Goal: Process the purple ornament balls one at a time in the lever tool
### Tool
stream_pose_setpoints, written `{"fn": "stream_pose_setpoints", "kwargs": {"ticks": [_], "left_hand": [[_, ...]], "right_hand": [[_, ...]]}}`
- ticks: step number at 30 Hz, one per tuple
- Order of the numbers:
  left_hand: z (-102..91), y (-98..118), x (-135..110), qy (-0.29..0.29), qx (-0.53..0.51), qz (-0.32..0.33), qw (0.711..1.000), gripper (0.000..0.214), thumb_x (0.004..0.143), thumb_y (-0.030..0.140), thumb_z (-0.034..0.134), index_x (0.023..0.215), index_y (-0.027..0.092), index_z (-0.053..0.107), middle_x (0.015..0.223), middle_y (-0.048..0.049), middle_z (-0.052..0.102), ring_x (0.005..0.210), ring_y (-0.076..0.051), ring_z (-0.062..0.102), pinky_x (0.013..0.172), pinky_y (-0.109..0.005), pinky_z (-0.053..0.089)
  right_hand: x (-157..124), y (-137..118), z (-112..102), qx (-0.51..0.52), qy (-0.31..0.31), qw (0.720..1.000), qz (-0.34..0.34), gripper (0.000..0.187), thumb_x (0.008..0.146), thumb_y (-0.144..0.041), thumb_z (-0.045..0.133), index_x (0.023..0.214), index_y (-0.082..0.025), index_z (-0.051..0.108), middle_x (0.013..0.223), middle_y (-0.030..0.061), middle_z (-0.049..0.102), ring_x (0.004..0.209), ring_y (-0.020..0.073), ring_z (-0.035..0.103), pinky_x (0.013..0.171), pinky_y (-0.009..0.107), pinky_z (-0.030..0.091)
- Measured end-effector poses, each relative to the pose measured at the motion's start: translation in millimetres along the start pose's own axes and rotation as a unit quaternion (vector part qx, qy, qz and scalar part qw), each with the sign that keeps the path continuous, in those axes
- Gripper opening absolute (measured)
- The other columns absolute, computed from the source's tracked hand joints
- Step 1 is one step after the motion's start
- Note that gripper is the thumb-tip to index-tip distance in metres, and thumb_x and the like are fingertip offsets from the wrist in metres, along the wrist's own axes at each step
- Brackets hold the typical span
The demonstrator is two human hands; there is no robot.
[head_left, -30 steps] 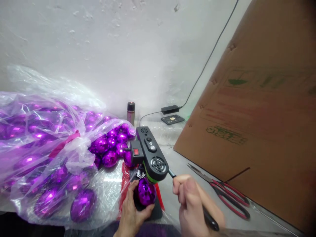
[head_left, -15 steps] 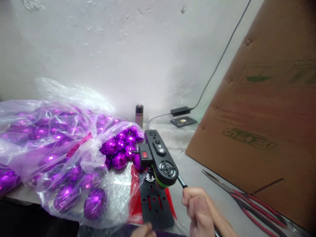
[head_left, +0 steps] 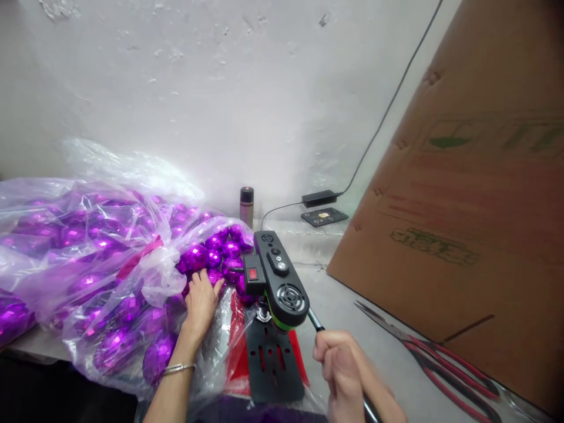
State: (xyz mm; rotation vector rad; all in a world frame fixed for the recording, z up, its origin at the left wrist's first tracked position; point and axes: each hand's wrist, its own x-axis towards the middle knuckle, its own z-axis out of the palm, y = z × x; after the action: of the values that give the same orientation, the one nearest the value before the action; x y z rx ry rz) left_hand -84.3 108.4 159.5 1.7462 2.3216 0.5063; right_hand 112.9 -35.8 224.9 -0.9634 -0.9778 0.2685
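A small black bench machine [head_left: 277, 282] with a red switch stands on a slotted black base plate [head_left: 273, 364]. My right hand [head_left: 346, 370] is closed around its black lever handle [head_left: 315, 320]. My left hand [head_left: 201, 301] reaches forward into the mouth of a clear plastic bag [head_left: 110, 276] full of shiny purple faceted egg-shaped ornaments [head_left: 215, 249]. Its fingers rest on the ornaments at the bag's opening; whether they have closed on one is hidden. Nothing lies on the base plate.
Red-handled scissors [head_left: 432, 358] lie on the table at the right, beside a big leaning cardboard sheet [head_left: 467, 205]. A small dark spray can [head_left: 247, 205], a power adapter [head_left: 319, 198] with cable and a flat black device [head_left: 324, 217] sit by the wall.
One second ago my left hand held a purple ornament on the base plate. It dropped out of view with it, and now reaches empty into the bag. My right hand stays on the lever.
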Motion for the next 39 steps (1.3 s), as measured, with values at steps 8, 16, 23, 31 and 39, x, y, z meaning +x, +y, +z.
{"fn": "stream_pose_setpoints", "kwargs": {"ticks": [8,16,23,31,39], "left_hand": [[16.5,-4,5,-0.048,-0.168,0.015,0.985,0.053,0.111,0.037,0.054,0.162,0.021,0.061,0.148,-0.0248,0.08,0.14,-0.043,0.078,0.116,-0.057,0.06],[-17.1,-8,-25,-0.053,-0.36,-0.063,0.93,0.083,0.102,0.06,0.07,0.164,0.007,0.053,0.163,-0.0317,0.071,0.154,-0.043,0.07,0.131,-0.059,0.052],[15.7,-21,-149,-0.078,-0.594,-0.07,0.798,0.095,0.076,0.077,0.095,0.149,0.022,0.069,0.141,-0.0178,0.086,0.13,-0.042,0.084,0.11,-0.049,0.071],[95.3,-22,-159,-0.041,-0.483,0.02,0.874,0.082,0.087,0.055,0.091,0.157,0.023,0.062,0.156,-0.02,0.079,0.138,-0.043,0.081,0.111,-0.058,0.072],[104.4,-10,-138,0.033,-0.416,0.1,0.903,0.072,0.086,0.05,0.087,0.149,0.023,0.066,0.151,-0.0207,0.079,0.143,-0.046,0.077,0.123,-0.073,0.06]], "right_hand": [[13,17,-16,-0.014,-0.1,0.989,-0.105,0.046,0.118,-0.023,0.059,0.072,-0.022,0.055,0.068,-0.0027,0.059,0.049,0.0074,0.043,0.046,0.031,0.025],[4,-2,-2,-0.011,-0.036,0.999,0.016,0.056,0.119,-0.049,0.062,0.07,-0.023,0.053,0.069,-0.0024,0.054,0.058,0.0117,0.029,0.058,0.033,0.031],[28,-10,-4,-0.024,-0.091,0.995,-0.037,0.052,0.121,-0.036,0.056,0.071,-0.023,0.053,0.066,-0.0034,0.054,0.056,0.01,0.045,0.054,0.029,0.033],[42,-12,-11,-0.044,-0.15,0.982,-0.107,0.045,0.12,-0.021,0.052,0.075,-0.023,0.051,0.064,-0.0053,0.055,0.054,0.0075,0.054,0.05,0.024,0.033],[25,-14,-6,-0.023,-0.109,0.993,-0.033,0.048,0.124,-0.032,0.052,0.076,-0.023,0.053,0.071,-0.004,0.055,0.062,0.0094,0.053,0.058,0.028,0.037]]}}
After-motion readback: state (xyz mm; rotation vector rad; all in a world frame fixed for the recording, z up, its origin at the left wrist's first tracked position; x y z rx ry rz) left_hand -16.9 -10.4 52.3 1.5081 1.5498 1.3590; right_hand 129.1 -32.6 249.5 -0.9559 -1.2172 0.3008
